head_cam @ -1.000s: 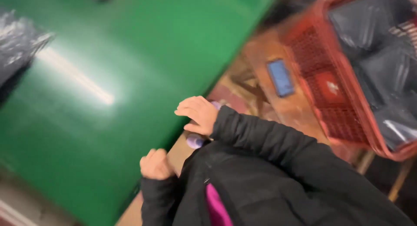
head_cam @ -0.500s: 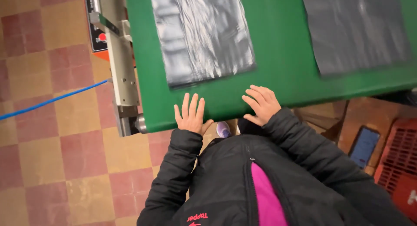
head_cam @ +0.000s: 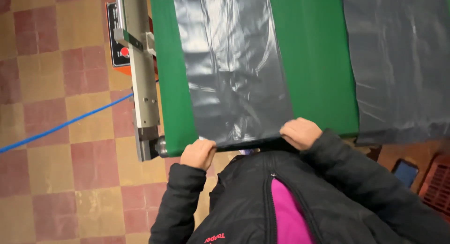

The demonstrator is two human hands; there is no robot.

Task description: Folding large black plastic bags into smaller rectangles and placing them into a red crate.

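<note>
Left hand (head_cam: 198, 153) curled shut, right hand (head_cam: 300, 133) fisted, both arms bent forward, black-sleeved

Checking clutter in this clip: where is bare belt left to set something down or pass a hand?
Bare green belt runs as a strip between the near grey bag and the second grey bag; a narrower strip lies between the near bag and the metal side rail. The near edge is crowded: left hand and right hand grip the bag there.

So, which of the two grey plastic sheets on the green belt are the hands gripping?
The left grey plastic sheet; both the left hand and right hand grip its near edge. The right one lies untouched.
</note>
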